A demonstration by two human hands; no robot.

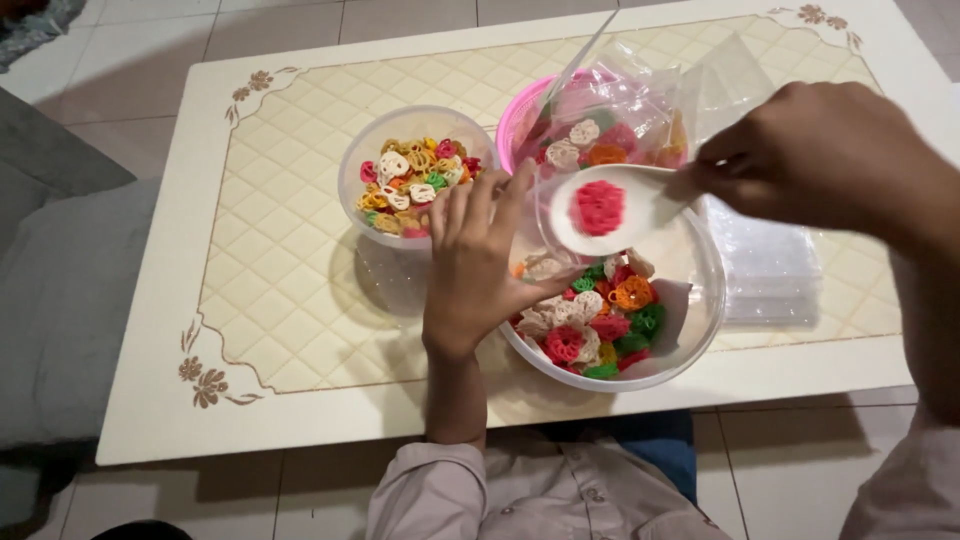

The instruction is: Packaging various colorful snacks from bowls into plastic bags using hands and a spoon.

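My right hand (820, 160) holds a white spoon (645, 200) by its handle; one red flower-shaped cracker (600, 207) lies in its bowl. The spoon hovers at the mouth of a clear plastic bag (610, 110) with a few crackers inside. My left hand (470, 265) grips the near edge of that bag, fingers upright and thumb pointing right. Under both hands stands a large clear bowl (712, 290) of mixed red, green, orange and white crackers (600, 320).
A smaller clear bowl (350, 170) of the same crackers stands left of my left hand. A pink bowl (520, 115) is behind the bag. A stack of flat plastic bags (770, 270) lies at the right. All rest on a low cream table (290, 300) over a tiled floor.
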